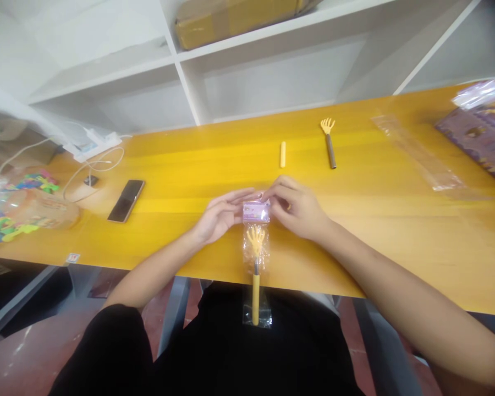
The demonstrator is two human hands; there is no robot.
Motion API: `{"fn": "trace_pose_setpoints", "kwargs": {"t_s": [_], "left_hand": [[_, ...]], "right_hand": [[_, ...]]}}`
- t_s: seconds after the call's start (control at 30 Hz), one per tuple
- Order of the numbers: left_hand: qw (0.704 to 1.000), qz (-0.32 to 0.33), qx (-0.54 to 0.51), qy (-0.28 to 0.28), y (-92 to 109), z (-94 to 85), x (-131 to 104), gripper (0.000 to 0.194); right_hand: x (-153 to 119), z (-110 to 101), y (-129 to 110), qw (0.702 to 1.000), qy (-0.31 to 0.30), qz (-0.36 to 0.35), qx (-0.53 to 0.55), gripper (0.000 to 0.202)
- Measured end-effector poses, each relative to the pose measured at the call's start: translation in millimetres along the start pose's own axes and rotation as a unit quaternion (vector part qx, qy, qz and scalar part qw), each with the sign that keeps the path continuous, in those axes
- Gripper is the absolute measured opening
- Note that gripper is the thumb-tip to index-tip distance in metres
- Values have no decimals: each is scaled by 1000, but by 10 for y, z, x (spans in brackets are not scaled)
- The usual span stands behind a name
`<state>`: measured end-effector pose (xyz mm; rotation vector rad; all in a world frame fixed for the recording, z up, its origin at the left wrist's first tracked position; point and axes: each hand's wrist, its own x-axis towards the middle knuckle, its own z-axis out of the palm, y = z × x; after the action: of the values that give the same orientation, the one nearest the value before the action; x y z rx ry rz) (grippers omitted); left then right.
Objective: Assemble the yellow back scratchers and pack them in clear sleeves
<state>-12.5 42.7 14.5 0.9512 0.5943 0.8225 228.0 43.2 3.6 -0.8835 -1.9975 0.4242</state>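
A packaged back scratcher (256,297) with a yellow handle and a pale yellow claw lies in a clear plastic bag, its lower end reaching past the table's front edge. A purple printed header card (256,212) tops the bag. My left hand (220,216) holds the card's left side, fingers long and nearly straight. At the card's upper right corner, my right hand (295,208) pinches with bent fingers. Beyond my hands are a short yellow stick (282,154), likely a loose handle, and an unbagged back scratcher (330,144) with a dark grip.
On the left lie a phone (126,201), a white cable with a power strip (98,147), and a clear plastic jar (43,208) among colourful toys. An empty clear bag (416,151) and a purple printed package (478,135) are at right. White shelves (272,82) stand behind the table.
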Motion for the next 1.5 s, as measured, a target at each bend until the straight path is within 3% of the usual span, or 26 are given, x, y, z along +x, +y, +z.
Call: {"fn": "trace_pose_setpoints", "kwargs": {"t_s": [0.2, 0.53, 0.67, 0.8, 0.97, 1.2, 1.5], "left_hand": [[1000, 0, 0, 0, 5, 7, 3, 49], [1000, 1, 29, -1, -19, 15, -5, 48], [999, 3, 38, 8, -41, -11, -6, 55], [998, -35, 55, 27, -69, -35, 0, 74], [983, -102, 152, 16, -146, -54, 13, 45], [989, -49, 125, 54, -220, -122, 37, 34], [990, -17, 110, 86, -148, -44, 23, 34]], "right_hand": [[17, -12, 3, 998, 19, 54, -10, 16], [0, 78, 73, 982, -30, 155, 105, 37], [6, 80, 91, 977, -33, 178, 115, 33], [22, 48, 73, 988, -1, 142, 60, 22], [33, 9, 19, 996, 9, 82, 34, 16], [-8, 11, 71, 997, -55, 14, 58, 18], [17, -34, -9, 995, -91, -18, 32, 20]]}}
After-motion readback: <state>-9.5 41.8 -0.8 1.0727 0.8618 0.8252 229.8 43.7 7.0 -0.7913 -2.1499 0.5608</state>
